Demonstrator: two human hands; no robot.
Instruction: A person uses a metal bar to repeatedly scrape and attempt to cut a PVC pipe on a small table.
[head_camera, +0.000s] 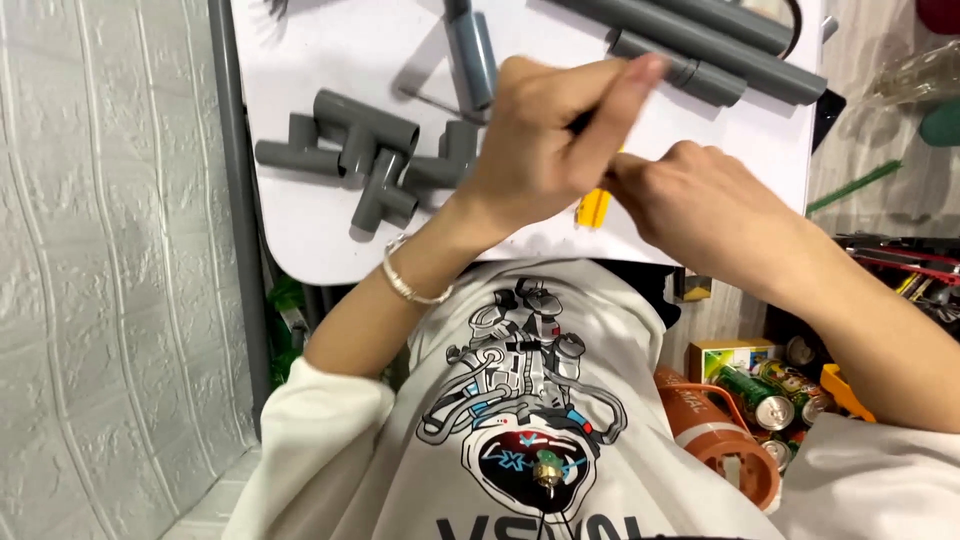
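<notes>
Head view: grey pipe fittings (365, 160) on white table (330, 240). Left hand (545, 140) curled, right hand (700, 205) pinched, meeting over a yellow tool (593, 207); actual grip hidden. Risk: tool slips, knocks pipes (700, 45) off the edge.

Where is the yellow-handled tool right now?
In the head view, the yellow-handled tool pokes out beneath both hands, on the white table, right of the grey pipe fittings.

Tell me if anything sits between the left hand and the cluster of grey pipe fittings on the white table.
Nothing visible does. The left hand is raised over the table, and the fittings lie just beside its wrist on bare surface. The right hand is on the opposite side.
</notes>
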